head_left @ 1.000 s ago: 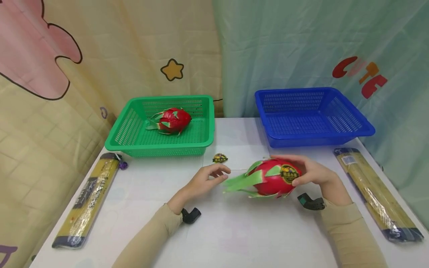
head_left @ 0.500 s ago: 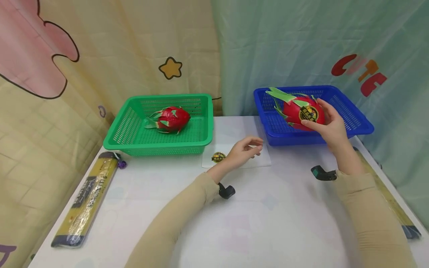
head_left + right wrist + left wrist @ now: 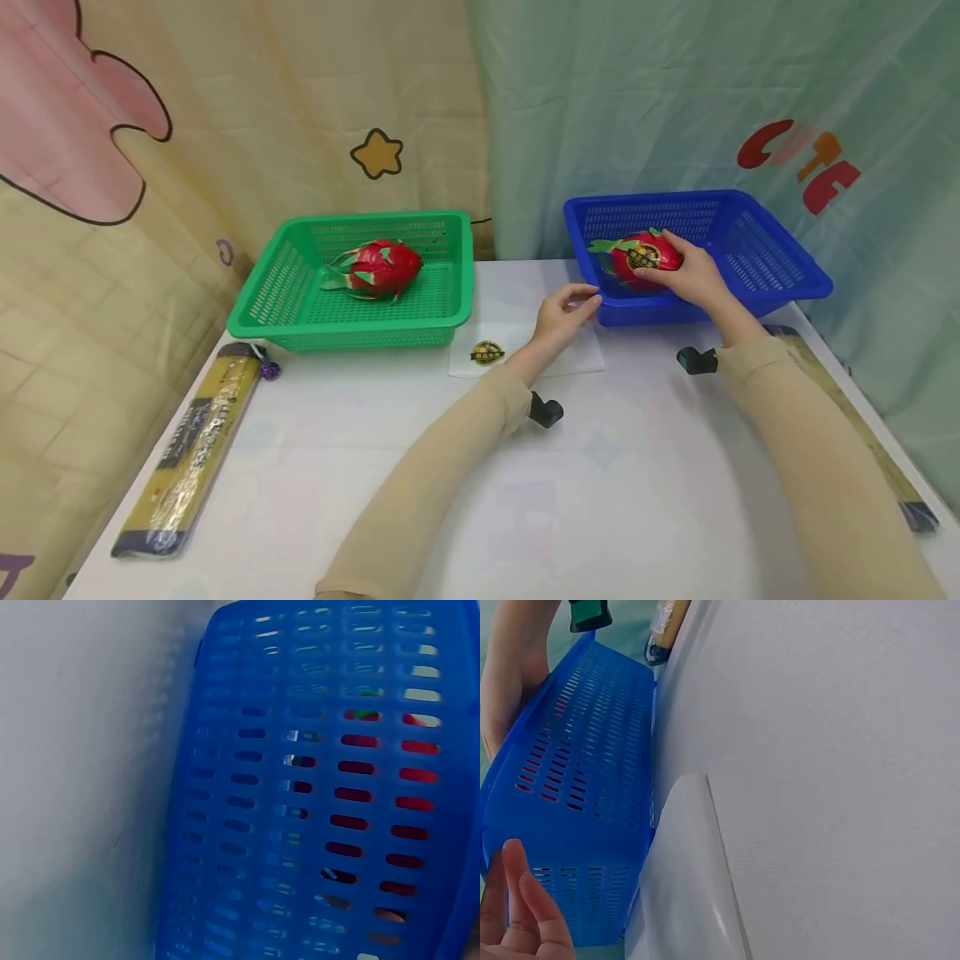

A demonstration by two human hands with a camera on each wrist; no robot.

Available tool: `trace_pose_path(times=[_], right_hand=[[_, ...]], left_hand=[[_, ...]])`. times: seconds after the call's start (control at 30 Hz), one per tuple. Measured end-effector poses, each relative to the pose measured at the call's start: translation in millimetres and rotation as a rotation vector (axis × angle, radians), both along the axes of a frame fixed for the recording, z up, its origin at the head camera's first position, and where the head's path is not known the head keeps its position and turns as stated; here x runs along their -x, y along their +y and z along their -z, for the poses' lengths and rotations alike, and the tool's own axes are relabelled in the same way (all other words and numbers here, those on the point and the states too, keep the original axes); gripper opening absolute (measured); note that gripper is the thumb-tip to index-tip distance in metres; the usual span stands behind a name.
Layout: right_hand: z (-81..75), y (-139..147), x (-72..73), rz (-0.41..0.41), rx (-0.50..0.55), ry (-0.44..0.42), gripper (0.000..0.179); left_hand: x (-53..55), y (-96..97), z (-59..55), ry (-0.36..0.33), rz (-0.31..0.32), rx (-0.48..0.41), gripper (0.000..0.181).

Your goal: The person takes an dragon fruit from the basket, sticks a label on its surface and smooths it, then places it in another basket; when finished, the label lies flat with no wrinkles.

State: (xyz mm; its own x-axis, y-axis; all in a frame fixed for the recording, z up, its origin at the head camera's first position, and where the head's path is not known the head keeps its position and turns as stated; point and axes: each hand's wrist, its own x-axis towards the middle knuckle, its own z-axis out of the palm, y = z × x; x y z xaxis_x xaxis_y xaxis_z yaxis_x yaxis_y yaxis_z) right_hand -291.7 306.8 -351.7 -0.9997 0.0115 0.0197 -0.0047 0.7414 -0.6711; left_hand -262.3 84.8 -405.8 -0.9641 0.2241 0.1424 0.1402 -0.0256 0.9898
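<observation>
Inside the blue basket (image 3: 750,296), toward its left side, is a red dragon fruit (image 3: 627,260) with green leaf tips and a round black-and-gold sticker. My right hand (image 3: 696,271) grips it from the right, thumb at the front and fingers behind. Through the slots in the right wrist view, red skin of the dragon fruit (image 3: 352,795) shows. My left hand (image 3: 564,317) is at the basket's near left corner. Its fingers (image 3: 536,907) are loosely extended beside the rim; whether they touch it I cannot tell. A second dragon fruit (image 3: 386,268) lies in the green basket (image 3: 360,337).
Between the baskets lies a white sheet or bag (image 3: 510,292) with a round black-and-gold emblem (image 3: 487,352). A gold-and-navy plastic-wrapped pack (image 3: 193,450) lies at the table's left edge, a purple ball (image 3: 270,370) beside it. A similar pack (image 3: 862,425) lies right, partly behind my sleeve.
My right hand has carried the dragon fruit from over the table up and into the blue basket. My left hand has moved right and forward to the basket's corner.
</observation>
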Motion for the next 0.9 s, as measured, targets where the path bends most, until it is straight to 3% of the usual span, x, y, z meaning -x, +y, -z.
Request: trace_pose_path(times=[0.17,0.33,0.57,0.73,0.9], right_hand=[[-0.5,-4.2,6.7,-0.057,-0.079,-0.059,0.094],[0.8,-6.6,6.6,-0.091,-0.132,-0.125,0.095],[1.0,-9.2,7.6,-0.121,-0.089,-0.163,0.098],[-0.6,-11.0,6.2,-0.083,-0.091,-0.174,0.098],[-5.0,-19.6,-7.2,0.056,-0.101,0.000,0.082]], left_hand=[[1.3,1.9,-1.8,-0.005,-0.045,0.008,0.021],[1.1,1.4,-3.1,0.000,-0.044,0.041,0.021],[1.5,-2.0,-3.8,0.011,-0.027,0.052,0.022],[-0.6,-12.3,-12.3,-0.013,0.042,0.134,0.023],[-4.6,-43.5,-37.1,-0.019,0.197,0.211,0.030]])
